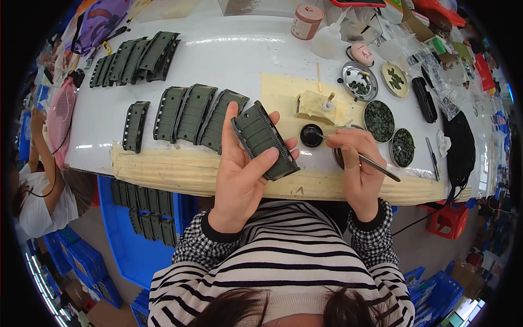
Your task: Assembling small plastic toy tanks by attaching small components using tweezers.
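Note:
My left hand (234, 182) is closed around a dark green curved plastic panel (260, 136) with ribs and toothed long edges, its thumb pressed on the near side. My right hand (362, 169) pinches a slim metal tool (385, 171) that looks like tweezers. Its thin tip reaches to the rim of a small round black pot (310, 136); whether it touches the contents I cannot tell. Similar green panels (192, 114) stand in a row left of my left hand, with one panel (135, 126) apart from them.
More panels (131, 60) lie at the far left. Round dishes (378, 121) of small dark green parts stand at the right, near a tape-wrapped block (321, 109). A pink-lidded jar (306, 22) is at the back. Below the table's taped edge, a blue bin (122, 240) holds several panels.

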{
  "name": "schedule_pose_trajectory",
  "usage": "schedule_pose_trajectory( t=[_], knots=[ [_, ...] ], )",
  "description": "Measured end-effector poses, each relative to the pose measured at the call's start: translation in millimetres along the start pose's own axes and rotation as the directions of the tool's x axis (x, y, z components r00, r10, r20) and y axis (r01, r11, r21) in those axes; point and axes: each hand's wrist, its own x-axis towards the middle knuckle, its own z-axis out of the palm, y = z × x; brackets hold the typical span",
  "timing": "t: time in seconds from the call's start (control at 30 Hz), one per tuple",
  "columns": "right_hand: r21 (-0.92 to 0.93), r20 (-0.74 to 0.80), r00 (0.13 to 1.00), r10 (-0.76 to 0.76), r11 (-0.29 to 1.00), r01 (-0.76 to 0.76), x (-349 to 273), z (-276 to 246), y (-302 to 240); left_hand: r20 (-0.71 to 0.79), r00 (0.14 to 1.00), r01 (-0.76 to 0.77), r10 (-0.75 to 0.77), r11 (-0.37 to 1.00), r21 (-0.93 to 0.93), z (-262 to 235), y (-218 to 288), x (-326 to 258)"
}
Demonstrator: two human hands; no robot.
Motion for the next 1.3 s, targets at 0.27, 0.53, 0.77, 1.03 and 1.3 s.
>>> schedule_pose_trajectory(
  t=[0.27,0.53,0.77,1.03,1.3],
  knots=[
    [-0.111,0.035,0.999,-0.033,0.993,0.037,-0.4,8.2,4.5,0.033,0.999,0.045,-0.043,0.998,-0.055,-2.9,3.0,-7.6],
    [-0.122,0.037,0.999,-0.024,0.992,0.028,-1.0,8.8,5.4,0.028,0.994,0.108,-0.105,0.987,-0.123,-0.7,5.9,-6.4],
    [0.016,-0.009,0.998,-0.055,0.998,0.055,-2.4,-2.9,-5.3,-0.024,0.993,0.113,-0.115,0.99,-0.083,0.6,12.2,-5.4],
    [0.334,0.008,0.927,-0.376,0.874,0.352,-7.0,0.3,-27.9,-0.072,0.983,0.151,-0.167,0.97,-0.193,14.1,17.3,-1.4],
    [0.468,-0.057,0.951,-0.305,0.833,0.296,-8.8,10.9,-29.5,-0.018,0.989,0.134,-0.144,0.953,-0.271,17.1,19.4,-4.9]
  ],
)
